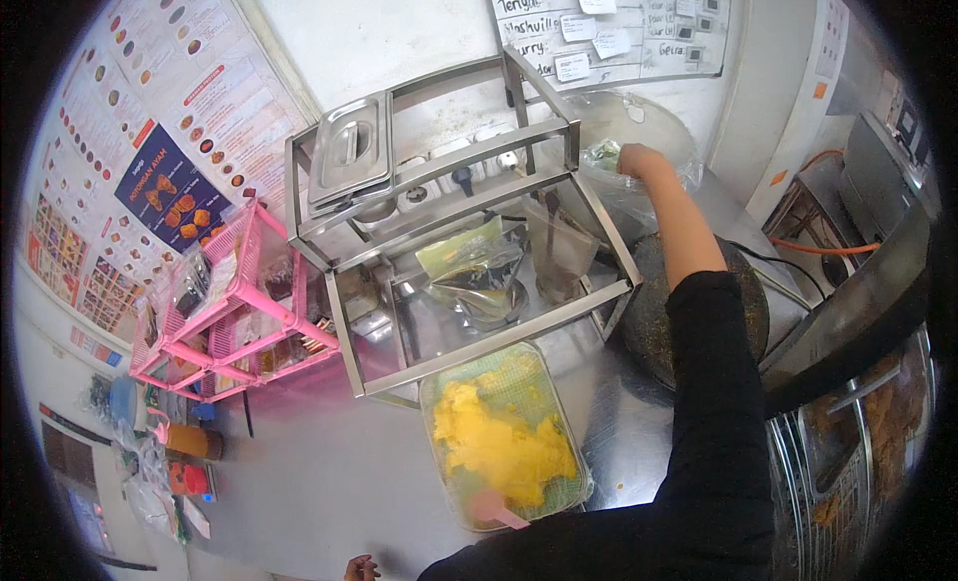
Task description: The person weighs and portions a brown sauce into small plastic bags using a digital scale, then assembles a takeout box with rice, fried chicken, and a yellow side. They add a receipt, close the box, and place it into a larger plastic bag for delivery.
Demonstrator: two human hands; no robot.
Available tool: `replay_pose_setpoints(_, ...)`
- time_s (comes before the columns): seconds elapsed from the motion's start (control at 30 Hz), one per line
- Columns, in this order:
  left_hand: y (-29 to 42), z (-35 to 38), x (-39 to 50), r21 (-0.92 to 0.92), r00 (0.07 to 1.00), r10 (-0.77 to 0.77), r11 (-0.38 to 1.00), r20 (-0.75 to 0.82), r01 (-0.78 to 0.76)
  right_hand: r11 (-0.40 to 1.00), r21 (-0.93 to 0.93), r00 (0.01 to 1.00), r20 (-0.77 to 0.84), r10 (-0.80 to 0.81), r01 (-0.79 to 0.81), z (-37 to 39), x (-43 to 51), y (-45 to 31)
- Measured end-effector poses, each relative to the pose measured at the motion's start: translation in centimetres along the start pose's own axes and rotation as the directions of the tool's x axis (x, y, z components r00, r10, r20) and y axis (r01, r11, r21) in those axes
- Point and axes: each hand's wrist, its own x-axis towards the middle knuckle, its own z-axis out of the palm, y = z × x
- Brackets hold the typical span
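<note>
My right hand (638,162) reaches to a large tub lined with clear plastic (673,135) at the upper right. Its fingers are curled at a clear bag with green contents (602,154); whether they grip it cannot be told. Low in the picture, only the fingers of my left hand (362,567) show, over the near edge of the steel table. Between the hands stands a clear tray (449,499) of yellow food (494,439), with a pink scoop (498,509) at its near end.
A steel rack (486,330) bears a lidded metal pan (352,150), with plastic bags below. Pink baskets (254,296) stand left of it. A dark round pan (651,311) lies under my right arm. Bottles, including one with a pink cap (187,440), stand at the far left; wire racks (816,499) are at right.
</note>
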Motion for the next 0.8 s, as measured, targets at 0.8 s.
replay_pose_setpoints(0.8,12.7,11.5,-12.7,-0.577,0.082,0.644,0.729,0.761,-0.368,0.723,0.690,0.937,-0.272,0.218,0.032,13.4,-85.0,0.7)
